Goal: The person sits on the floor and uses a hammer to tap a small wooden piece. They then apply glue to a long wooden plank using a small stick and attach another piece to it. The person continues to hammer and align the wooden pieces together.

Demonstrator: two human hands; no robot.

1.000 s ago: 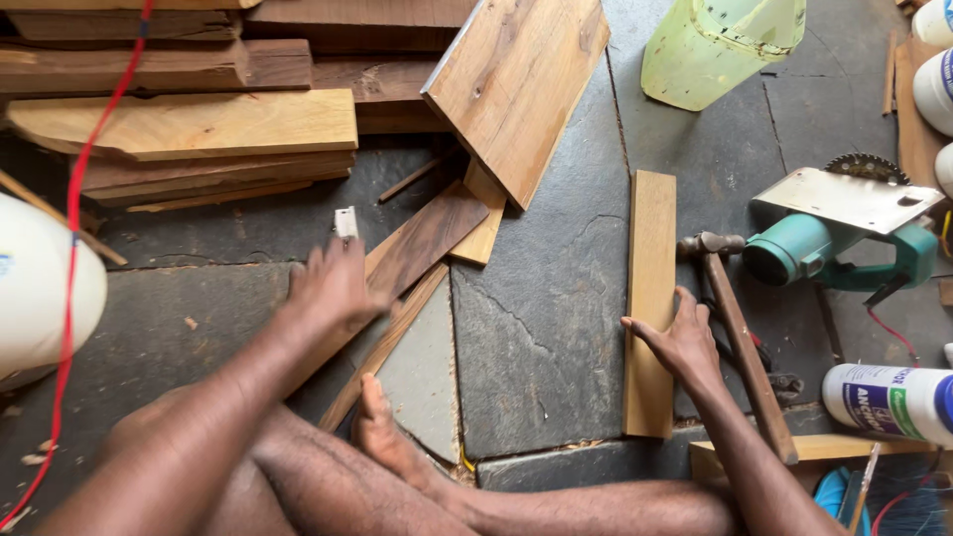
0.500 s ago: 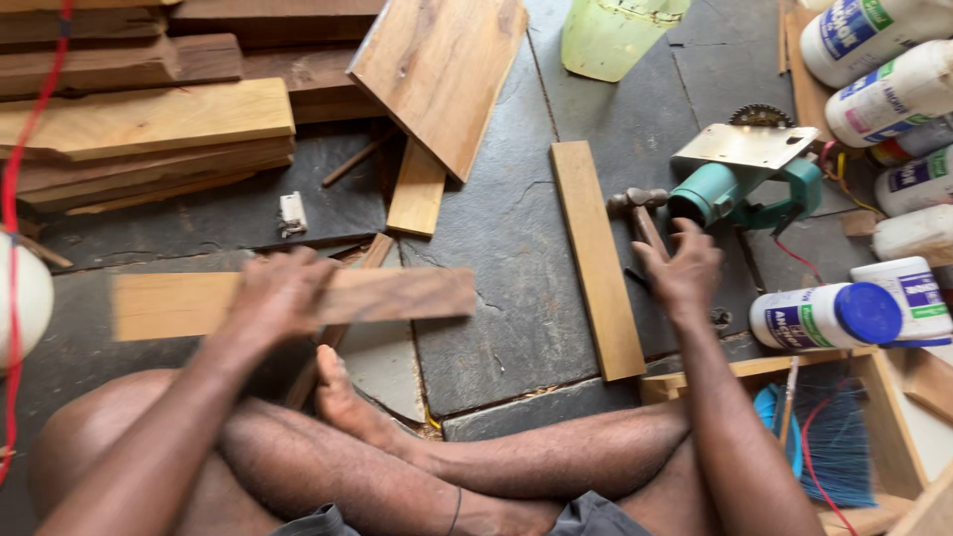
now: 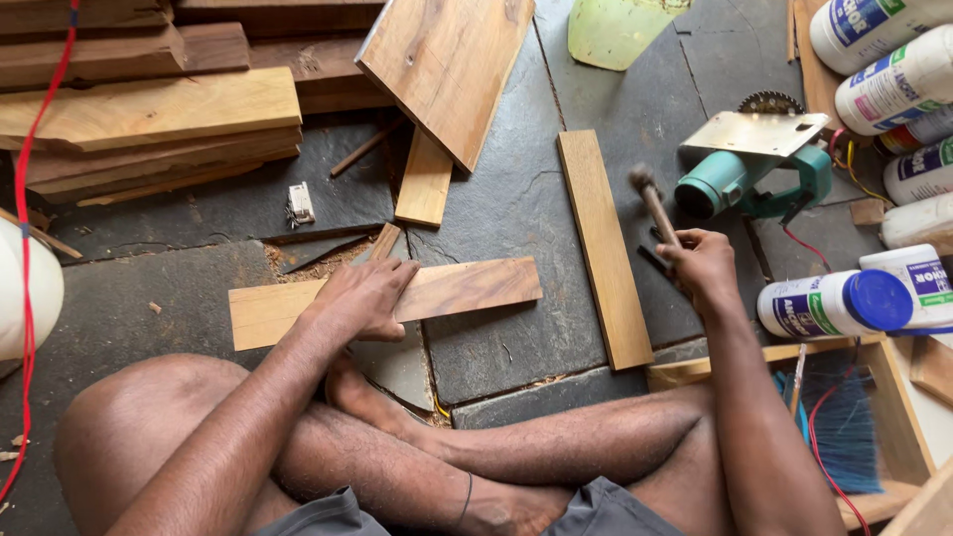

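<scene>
I sit cross-legged on a dark stone floor. My left hand (image 3: pixel 362 298) presses flat on a short wooden plank (image 3: pixel 467 286) lying crosswise in front of my knees. My right hand (image 3: pixel 700 266) grips the wooden handle of a hammer (image 3: pixel 650 199), its head raised above the floor. A longer narrow plank (image 3: pixel 601 243) lies lengthwise between the two hands. A green circular saw (image 3: pixel 754 169) rests just beyond the hammer.
Stacked timber boards (image 3: pixel 149 109) fill the far left, and a wide board (image 3: pixel 447 60) leans at the top centre. White glue bottles (image 3: pixel 844 303) lie at the right beside a wooden box (image 3: pixel 893 417). A red cable (image 3: pixel 30 238) runs down the left edge.
My left hand drew the short plank crosswise toward me and now holds it flat. My right hand left the long plank, reached by the saw and lifted the hammer.
</scene>
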